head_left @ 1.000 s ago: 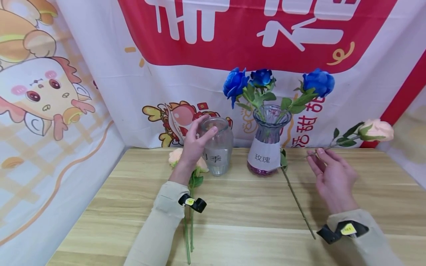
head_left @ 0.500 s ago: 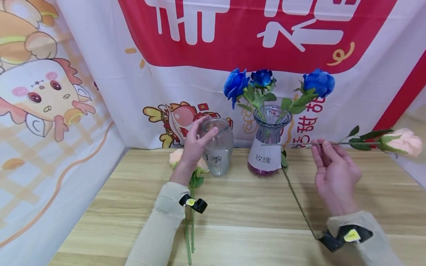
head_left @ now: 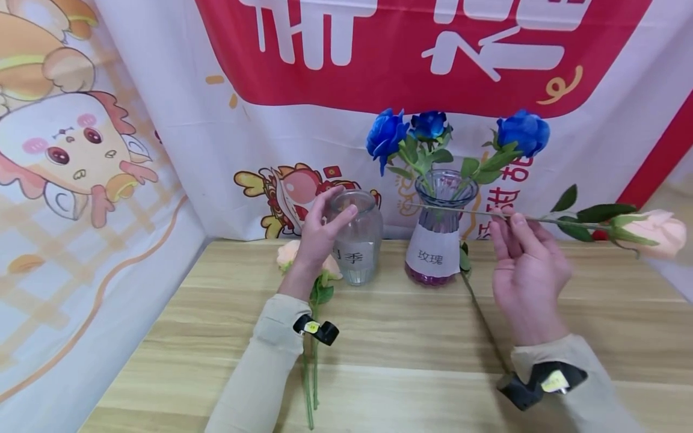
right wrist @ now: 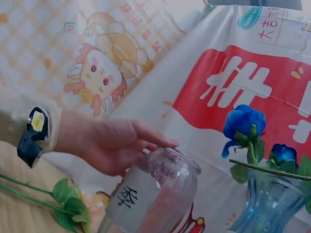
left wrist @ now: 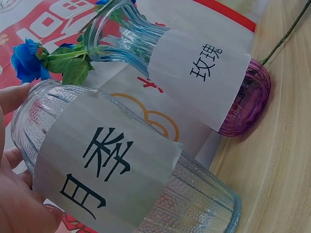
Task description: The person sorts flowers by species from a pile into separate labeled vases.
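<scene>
Fingers and thumb of my left hand [head_left: 319,237] grip the upper part of a clear glass vase [head_left: 361,267], which stands upright with a white paper label. In my right hand [head_left: 533,276], thumb and fingers pinch the stem of a pale pink rose [head_left: 652,231]. The rose lies nearly level, its bloom to the right. Its stem tip points left, across the neck of a blue-and-purple glass vase [head_left: 433,255] in the head view. That labelled vase holds several blue roses [head_left: 522,133]. The right wrist view shows the rose stem [right wrist: 272,172] near the blue vase's rim.
Pale pink roses [head_left: 289,255] lie on the wooden table [head_left: 400,349] beside the left forearm, partly hidden by it. Another stem [head_left: 482,313] with leaves lies right of the blue vase. A printed cloth [head_left: 189,150] hangs close behind both vases.
The right hand has turned the pink rose from slanting to nearly level, its bloom swinging right, then moved slightly left and up with it. The left hand stays at the clear vase.
</scene>
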Demonstrator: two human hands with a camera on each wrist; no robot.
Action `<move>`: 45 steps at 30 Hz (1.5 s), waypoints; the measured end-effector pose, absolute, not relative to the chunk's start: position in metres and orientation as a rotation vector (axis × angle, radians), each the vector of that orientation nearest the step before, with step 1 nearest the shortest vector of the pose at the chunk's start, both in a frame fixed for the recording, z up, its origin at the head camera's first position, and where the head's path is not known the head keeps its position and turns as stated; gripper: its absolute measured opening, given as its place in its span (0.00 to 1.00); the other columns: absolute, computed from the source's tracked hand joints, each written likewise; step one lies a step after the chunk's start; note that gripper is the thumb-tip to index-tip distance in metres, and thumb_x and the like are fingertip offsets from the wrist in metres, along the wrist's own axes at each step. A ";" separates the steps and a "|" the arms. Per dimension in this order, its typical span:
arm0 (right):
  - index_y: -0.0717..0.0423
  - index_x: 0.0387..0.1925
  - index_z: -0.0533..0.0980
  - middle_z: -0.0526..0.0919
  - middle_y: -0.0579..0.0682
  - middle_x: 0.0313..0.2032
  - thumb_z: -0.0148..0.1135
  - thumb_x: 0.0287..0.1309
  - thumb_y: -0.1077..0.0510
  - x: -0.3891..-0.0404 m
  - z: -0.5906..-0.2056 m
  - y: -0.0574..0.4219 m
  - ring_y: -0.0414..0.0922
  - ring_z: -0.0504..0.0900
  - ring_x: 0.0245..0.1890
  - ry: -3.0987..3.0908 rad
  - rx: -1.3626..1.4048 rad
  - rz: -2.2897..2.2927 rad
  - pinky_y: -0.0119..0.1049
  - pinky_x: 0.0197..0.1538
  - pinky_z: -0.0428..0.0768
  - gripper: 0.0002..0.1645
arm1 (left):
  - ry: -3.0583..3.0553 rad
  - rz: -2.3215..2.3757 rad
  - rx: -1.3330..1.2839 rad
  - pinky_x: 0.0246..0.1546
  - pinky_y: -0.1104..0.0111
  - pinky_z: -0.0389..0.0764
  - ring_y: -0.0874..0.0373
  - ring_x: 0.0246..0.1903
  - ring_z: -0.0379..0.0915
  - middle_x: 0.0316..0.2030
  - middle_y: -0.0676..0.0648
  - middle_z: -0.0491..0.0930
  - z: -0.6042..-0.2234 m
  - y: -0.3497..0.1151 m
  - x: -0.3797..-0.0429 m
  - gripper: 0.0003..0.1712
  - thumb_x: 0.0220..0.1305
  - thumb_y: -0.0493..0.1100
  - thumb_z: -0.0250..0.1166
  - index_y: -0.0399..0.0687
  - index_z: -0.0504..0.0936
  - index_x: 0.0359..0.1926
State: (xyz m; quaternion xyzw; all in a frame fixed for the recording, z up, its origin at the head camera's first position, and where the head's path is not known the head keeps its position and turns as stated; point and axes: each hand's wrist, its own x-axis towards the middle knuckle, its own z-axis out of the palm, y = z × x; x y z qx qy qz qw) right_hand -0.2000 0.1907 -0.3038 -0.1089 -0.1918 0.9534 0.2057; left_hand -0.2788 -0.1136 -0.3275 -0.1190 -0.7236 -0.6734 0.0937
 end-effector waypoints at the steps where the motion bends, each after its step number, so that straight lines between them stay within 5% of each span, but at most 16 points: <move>1: 0.68 0.49 0.82 0.93 0.61 0.45 0.75 0.57 0.72 -0.201 -0.302 0.186 0.52 0.95 0.41 -0.539 -0.312 2.651 0.40 0.46 0.91 0.19 | -2.147 -1.998 -0.353 0.83 0.48 0.58 0.55 0.75 0.64 0.73 0.53 0.72 -0.328 -0.114 -0.279 0.34 0.72 0.54 0.68 0.63 0.71 0.75; 12: 0.63 0.49 0.82 0.91 0.58 0.53 0.81 0.51 0.69 -0.205 -0.295 0.146 0.51 0.94 0.47 -0.588 -0.313 2.675 0.40 0.50 0.90 0.23 | -2.141 -2.019 -0.334 0.83 0.47 0.58 0.55 0.74 0.64 0.72 0.53 0.73 -0.327 -0.113 -0.280 0.34 0.72 0.55 0.68 0.62 0.71 0.75; 20: 0.67 0.47 0.81 0.92 0.60 0.44 0.79 0.55 0.69 -0.213 -0.293 0.119 0.52 0.94 0.44 -0.643 -0.157 2.608 0.41 0.53 0.90 0.19 | -2.126 -2.023 -0.336 0.82 0.44 0.58 0.56 0.73 0.64 0.71 0.53 0.73 -0.326 -0.115 -0.279 0.33 0.72 0.55 0.68 0.63 0.71 0.74; 45: 0.60 0.41 0.82 0.92 0.56 0.40 0.77 0.58 0.68 -0.235 -0.295 0.081 0.47 0.94 0.37 -1.053 -0.092 2.443 0.42 0.48 0.91 0.11 | -2.117 -2.061 -0.330 0.82 0.51 0.62 0.53 0.75 0.66 0.72 0.49 0.76 -0.328 -0.114 -0.279 0.37 0.72 0.53 0.69 0.53 0.71 0.77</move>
